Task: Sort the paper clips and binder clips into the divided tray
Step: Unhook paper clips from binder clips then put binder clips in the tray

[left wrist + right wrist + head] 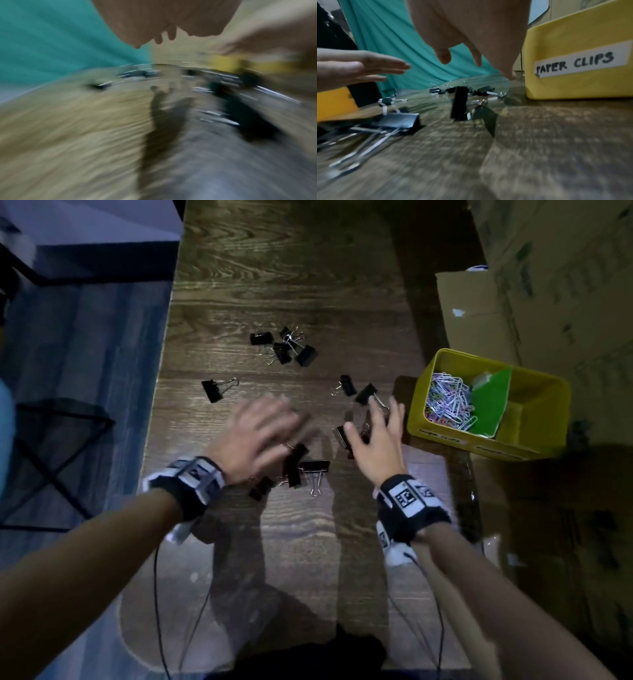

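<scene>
Several black binder clips [289, 345] lie scattered on the wooden table [284, 268]; one big one [399, 121] shows near the right wrist camera. A yellow divided tray [445, 371] at the right holds a heap of coloured paper clips [447, 402] in its left compartment, behind a green divider [491, 402]; its label [580, 61] reads PAPER CLIPS. My left hand [260, 426], blurred, hovers flat over the clips near the table's middle. My right hand [376, 433] hangs with fingers spread above a binder clip [458, 102] standing on end, holding nothing.
Cardboard boxes [479, 313] stand behind and to the right of the tray. The table's left edge [164, 344] drops to a floor with a black metal stand [61, 446]. Teal cloth [393, 47] hangs beyond the table. The left wrist view is smeared by motion.
</scene>
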Available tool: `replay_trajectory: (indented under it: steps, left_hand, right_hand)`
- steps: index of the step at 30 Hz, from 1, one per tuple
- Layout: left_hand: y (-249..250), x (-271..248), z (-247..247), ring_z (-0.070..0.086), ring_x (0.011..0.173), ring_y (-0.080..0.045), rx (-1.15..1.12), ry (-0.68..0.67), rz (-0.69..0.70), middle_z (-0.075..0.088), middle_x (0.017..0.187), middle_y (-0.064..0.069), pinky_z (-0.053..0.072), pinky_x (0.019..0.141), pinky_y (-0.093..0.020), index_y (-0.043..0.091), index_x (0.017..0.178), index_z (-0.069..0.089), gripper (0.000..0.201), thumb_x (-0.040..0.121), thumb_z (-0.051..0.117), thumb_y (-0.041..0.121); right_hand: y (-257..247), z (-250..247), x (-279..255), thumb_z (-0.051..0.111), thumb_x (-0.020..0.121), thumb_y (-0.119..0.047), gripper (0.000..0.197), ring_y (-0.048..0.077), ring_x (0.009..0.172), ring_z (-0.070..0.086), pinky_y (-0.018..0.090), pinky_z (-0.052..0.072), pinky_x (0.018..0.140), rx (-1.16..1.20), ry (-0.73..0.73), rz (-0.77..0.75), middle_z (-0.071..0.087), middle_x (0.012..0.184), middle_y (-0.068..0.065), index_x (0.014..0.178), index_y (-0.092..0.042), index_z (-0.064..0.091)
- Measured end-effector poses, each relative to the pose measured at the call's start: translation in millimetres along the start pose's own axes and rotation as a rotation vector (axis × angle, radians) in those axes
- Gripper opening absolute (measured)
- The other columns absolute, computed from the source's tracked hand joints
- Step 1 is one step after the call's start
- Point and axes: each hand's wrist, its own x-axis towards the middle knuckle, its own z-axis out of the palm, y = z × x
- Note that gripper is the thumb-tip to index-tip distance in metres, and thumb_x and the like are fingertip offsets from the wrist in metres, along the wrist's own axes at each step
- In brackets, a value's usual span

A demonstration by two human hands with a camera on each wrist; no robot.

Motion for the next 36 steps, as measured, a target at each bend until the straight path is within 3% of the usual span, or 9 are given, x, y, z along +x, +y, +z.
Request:
replay_trajectory:
  steps: [3, 5, 11, 14, 17, 21, 25, 31, 36]
  left_hand:
    - [-57.4, -5.0, -5.3, 0.010, 0.143, -0.028, -0.153, 0.109, -0.478, 0.015, 0.156, -0.004, 0.011, 0.112, -0.058, 0.032, 0.143, 0.027, 0.061, 0.089, 0.033, 0.060]
    - [-82.7, 1.1, -2.7, 0.001, 0.144, -0.028, -0.184, 0.028, -0.603, 0.006, 0.157, -0.002, 0.005, 0.114, -0.056, 0.035, 0.144, 0.021, 0.062, 0.089, 0.040, 0.056]
    - [-81.7, 45.0, 8.7, -0.006, 0.144, -0.025, -0.249, -0.127, -0.525, 0.005, 0.157, 0.001, 0.000, 0.116, -0.050, 0.036, 0.144, 0.022, 0.057, 0.092, 0.036, 0.054]
    - [-56.1, 51.7, 17.2, -0.006, 0.144, -0.023, -0.168, -0.203, -0.299, 0.009, 0.157, 0.001, -0.002, 0.115, -0.056, 0.036, 0.143, 0.024, 0.066, 0.085, 0.018, 0.067]
    - [-17.0, 37.6, 25.3, -0.008, 0.142, -0.015, -0.207, -0.258, -0.148, 0.005, 0.156, 0.005, -0.007, 0.113, -0.048, 0.034, 0.143, 0.022, 0.068, 0.084, 0.009, 0.065]
    - [-15.9, 46.0, 13.5, 0.009, 0.142, -0.019, -0.319, -0.018, -0.099, 0.020, 0.154, -0.006, 0.009, 0.115, -0.048, 0.024, 0.139, 0.037, 0.060, 0.091, 0.023, 0.056]
    - [-74.9, 117.7, -7.0, 0.019, 0.140, -0.035, -0.232, 0.168, -0.336, 0.023, 0.153, -0.012, 0.019, 0.114, -0.051, 0.029, 0.139, 0.037, 0.065, 0.083, 0.041, 0.061]
    - [-88.4, 190.6, -26.1, -0.005, 0.142, -0.037, -0.121, -0.355, -0.372, 0.001, 0.158, 0.002, 0.007, 0.109, -0.066, 0.055, 0.139, 0.009, 0.085, 0.064, 0.041, 0.081]
    - [-62.5, 190.2, -12.9, -0.001, 0.143, -0.035, 0.085, -0.502, -0.168, 0.004, 0.157, 0.011, 0.010, 0.109, -0.065, 0.056, 0.136, 0.021, 0.077, 0.064, 0.026, 0.084]
  right_hand:
    - [-4.3, -10.5, 30.2, 0.053, 0.092, -0.039, 0.065, 0.029, 0.145, -0.008, 0.044, 0.005, 0.119, -0.040, 0.023, -0.017, 0.000, 0.158, 0.011, 0.148, -0.021, 0.024]
    - [-6.0, -10.4, 50.8, 0.053, 0.092, -0.042, 0.067, 0.030, 0.145, -0.010, 0.048, 0.005, 0.118, -0.102, -0.039, -0.030, -0.003, 0.159, 0.009, 0.149, -0.028, 0.020]
    - [-6.8, 8.1, 83.3, 0.045, 0.090, -0.057, 0.066, 0.030, 0.144, -0.016, 0.057, -0.005, 0.112, -0.301, -0.338, -0.005, -0.009, 0.159, 0.000, 0.146, -0.045, 0.012]
    - [-0.8, 20.8, 72.5, 0.044, 0.090, -0.057, 0.062, 0.026, 0.145, -0.012, 0.057, -0.008, 0.112, -0.319, -0.315, -0.067, -0.001, 0.160, 0.000, 0.145, -0.046, 0.017]
    - [9.5, 26.6, 46.4, 0.041, 0.090, -0.059, 0.062, 0.021, 0.146, -0.011, 0.053, -0.009, 0.113, -0.299, -0.282, -0.146, 0.002, 0.160, 0.000, 0.146, -0.043, 0.018]
    - [22.1, 27.5, 17.5, 0.029, 0.082, -0.072, 0.072, 0.016, 0.146, -0.010, 0.049, -0.009, 0.116, -0.217, -0.279, -0.181, 0.006, 0.159, -0.002, 0.146, -0.039, 0.021]
    - [22.4, 34.5, 9.0, 0.026, 0.080, -0.071, 0.071, 0.014, 0.145, -0.012, 0.047, -0.014, 0.115, -0.224, -0.255, -0.173, 0.008, 0.158, -0.005, 0.145, -0.043, 0.021]
    - [22.0, 35.2, 10.4, 0.032, 0.085, -0.067, 0.065, 0.014, 0.144, -0.015, 0.049, -0.014, 0.114, -0.271, -0.287, -0.174, 0.003, 0.158, -0.005, 0.144, -0.046, 0.017]
    - [25.8, 30.6, 11.9, 0.043, 0.090, -0.058, 0.061, 0.013, 0.144, -0.015, 0.049, -0.013, 0.115, -0.278, -0.316, -0.179, 0.002, 0.158, -0.008, 0.144, -0.048, 0.016]
